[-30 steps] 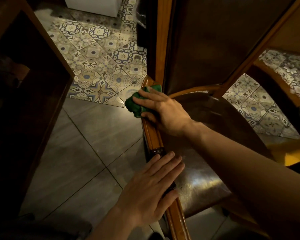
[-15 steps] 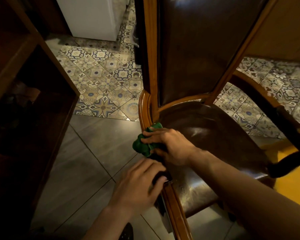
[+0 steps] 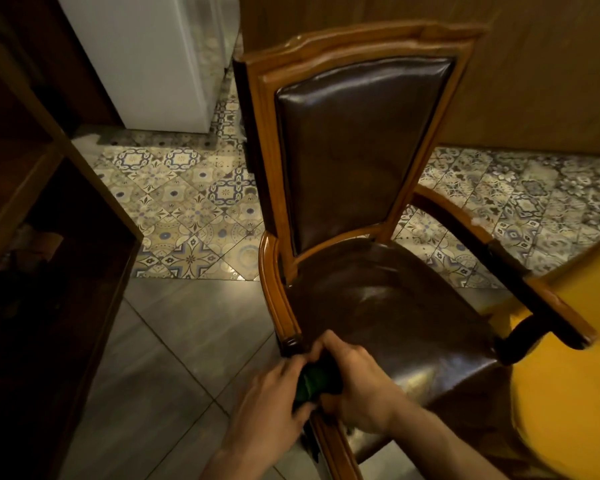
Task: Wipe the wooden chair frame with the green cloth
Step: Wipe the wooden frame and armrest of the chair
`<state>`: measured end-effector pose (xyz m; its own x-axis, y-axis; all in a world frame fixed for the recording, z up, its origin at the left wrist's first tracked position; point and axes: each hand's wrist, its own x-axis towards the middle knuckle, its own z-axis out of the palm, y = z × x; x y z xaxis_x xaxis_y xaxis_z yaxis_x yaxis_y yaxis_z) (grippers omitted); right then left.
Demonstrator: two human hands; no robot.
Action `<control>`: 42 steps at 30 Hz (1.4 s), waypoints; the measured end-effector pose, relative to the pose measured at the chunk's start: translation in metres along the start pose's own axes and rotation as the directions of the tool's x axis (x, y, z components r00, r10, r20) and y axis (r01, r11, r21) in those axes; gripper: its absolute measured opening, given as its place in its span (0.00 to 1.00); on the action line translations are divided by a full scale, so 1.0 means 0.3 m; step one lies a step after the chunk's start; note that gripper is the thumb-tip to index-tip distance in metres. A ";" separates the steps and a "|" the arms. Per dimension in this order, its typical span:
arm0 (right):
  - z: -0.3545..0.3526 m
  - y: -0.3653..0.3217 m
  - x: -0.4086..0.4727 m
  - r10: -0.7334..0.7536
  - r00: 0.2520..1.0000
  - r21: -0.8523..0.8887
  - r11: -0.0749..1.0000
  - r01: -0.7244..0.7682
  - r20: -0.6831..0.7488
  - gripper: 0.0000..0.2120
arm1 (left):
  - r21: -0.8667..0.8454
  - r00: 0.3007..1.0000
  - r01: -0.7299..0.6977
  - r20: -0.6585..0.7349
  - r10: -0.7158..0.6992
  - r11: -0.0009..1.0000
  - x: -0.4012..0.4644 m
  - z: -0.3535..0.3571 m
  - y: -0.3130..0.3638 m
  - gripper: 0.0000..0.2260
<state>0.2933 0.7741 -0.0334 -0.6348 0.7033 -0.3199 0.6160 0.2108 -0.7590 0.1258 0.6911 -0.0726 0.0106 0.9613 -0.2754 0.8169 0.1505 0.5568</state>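
Fingers (image 3: pixel 321 349) of both hands closing around the green cloth (image 3: pixel 311 382), left hand (image 3: pixel 267 403) and right hand (image 3: pixel 359 382) pressing it against the wooden chair frame (image 3: pixel 279 303), dark leather seat (image 3: pixel 388 313) lying beside them

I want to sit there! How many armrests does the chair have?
2. One armrest runs along the seat's left side, toward the hands; the other armrest is on the right.
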 end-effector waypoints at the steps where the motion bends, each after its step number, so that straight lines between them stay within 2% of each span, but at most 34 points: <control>1: 0.009 -0.003 -0.025 0.004 1.000 0.011 1.000 -0.004 0.014 0.22 | -0.020 0.999 0.009 0.042 -0.009 1.000 -0.017 -0.002 0.007 0.26; 6: -0.014 -0.003 -0.113 0.019 0.998 0.011 1.000 -0.020 0.064 0.21 | 0.007 0.982 -0.053 0.182 0.051 0.999 -0.050 -0.063 0.041 0.18; 9: -0.096 -0.074 -0.170 0.066 0.998 -0.012 0.998 -0.066 -0.026 0.18 | 0.039 0.964 -0.182 0.206 0.170 0.983 -0.025 -0.215 0.138 0.18; 13: -0.241 -0.194 -0.218 0.026 0.990 -0.164 0.985 -0.049 -0.137 0.26 | 0.139 0.933 -0.342 0.170 0.318 0.929 0.034 -0.404 0.294 0.23; 20: -0.468 -0.394 -0.337 -0.067 0.887 -0.237 0.970 -0.048 -0.457 0.23 | 0.258 0.868 -0.479 -0.002 0.496 0.839 0.090 -0.639 0.565 0.24; 25: -0.609 -0.434 -0.388 -0.152 0.799 -0.310 0.950 -0.045 -0.582 0.22 | 0.331 0.793 -0.555 -0.067 0.605 0.763 0.152 -0.708 0.724 0.24; 29: -0.707 -0.391 -0.397 -0.166 0.742 -0.315 0.947 -0.064 -0.650 0.20 | 0.348 0.745 -0.601 -0.081 0.662 0.719 0.239 -0.705 0.834 0.23; 35: -0.859 -0.195 -0.334 -0.129 0.712 -0.276 0.957 -0.094 -0.690 0.20 | 0.347 0.730 -0.620 -0.072 0.679 0.704 0.457 -0.614 0.968 0.23; 39: -0.992 -0.047 -0.256 -0.111 0.707 -0.234 0.969 -0.080 -0.699 0.26 | 0.354 0.750 -0.601 -0.057 0.659 0.716 0.639 -0.544 1.049 0.24; 42: -1.066 0.066 -0.197 -0.090 0.717 -0.209 0.975 -0.080 -0.691 0.30 | 0.338 0.791 -0.563 -0.044 0.610 0.754 0.769 -0.483 1.099 0.25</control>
<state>0.4922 0.9537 0.1518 -0.1879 0.9547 0.2308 0.7485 0.2914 -0.5956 0.3139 0.9959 0.1610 0.4812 0.8626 0.1561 0.8051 -0.5054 0.3104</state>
